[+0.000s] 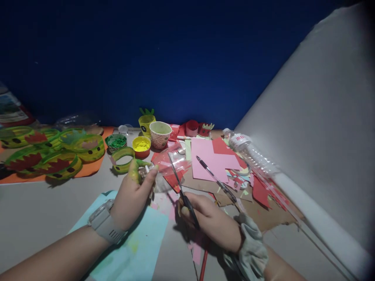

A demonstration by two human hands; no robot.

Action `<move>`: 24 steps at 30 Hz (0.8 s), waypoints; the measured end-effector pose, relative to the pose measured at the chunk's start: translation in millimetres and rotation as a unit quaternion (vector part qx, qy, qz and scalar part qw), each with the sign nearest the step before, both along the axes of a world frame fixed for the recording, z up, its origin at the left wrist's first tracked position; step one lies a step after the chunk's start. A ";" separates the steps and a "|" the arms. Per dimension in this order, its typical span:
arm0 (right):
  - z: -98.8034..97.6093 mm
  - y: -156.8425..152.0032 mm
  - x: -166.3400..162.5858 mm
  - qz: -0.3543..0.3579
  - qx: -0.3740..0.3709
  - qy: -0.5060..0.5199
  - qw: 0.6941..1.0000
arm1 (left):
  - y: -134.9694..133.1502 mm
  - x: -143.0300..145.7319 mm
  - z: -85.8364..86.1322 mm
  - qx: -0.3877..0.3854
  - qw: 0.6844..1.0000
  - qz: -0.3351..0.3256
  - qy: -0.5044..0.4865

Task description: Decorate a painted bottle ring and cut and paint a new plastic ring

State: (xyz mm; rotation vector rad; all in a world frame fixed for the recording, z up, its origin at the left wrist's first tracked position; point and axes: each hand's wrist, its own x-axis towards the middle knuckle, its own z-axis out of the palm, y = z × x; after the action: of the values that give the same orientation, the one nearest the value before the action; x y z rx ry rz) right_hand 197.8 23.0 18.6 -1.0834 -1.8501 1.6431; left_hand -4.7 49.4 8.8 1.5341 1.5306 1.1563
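Observation:
My left hand (133,195), with a grey watch on the wrist and green paint on the thumb, grips a clear plastic bottle piece (168,166) by its neck end. My right hand (205,220) is closed round the black handles of a pair of scissors (180,187). The scissor blades point up and away and reach into the clear plastic. Both hands hover above a light blue paper sheet (140,242) on the grey table (43,210).
Pink paper (209,160) with a pen (215,178), red scraps and cardboard lie to the right. A clear bottle (252,152) lies by the white wall. Paint pots (141,145), a paper cup (159,134) and green-yellow rings (58,152) on orange paper stand left and behind.

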 end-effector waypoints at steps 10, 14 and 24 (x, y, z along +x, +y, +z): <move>12.9 5.0 5.2 0.039 0.031 -0.091 0.995 | -0.6 -3.7 -5.1 -0.010 1.000 -0.011 0.008; 10.9 5.2 5.4 0.033 0.013 -0.078 0.996 | -0.6 -2.9 -1.5 0.002 0.999 -0.002 0.033; 10.6 6.6 5.9 0.022 0.006 -0.108 0.994 | -0.4 -1.7 -1.2 0.000 1.000 -0.004 0.027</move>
State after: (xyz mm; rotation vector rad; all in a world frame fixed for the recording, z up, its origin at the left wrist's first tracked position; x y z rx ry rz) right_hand 203.7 29.6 29.2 -1.2665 -2.0293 1.5908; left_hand -6.4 49.0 7.5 1.5819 1.5580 1.1188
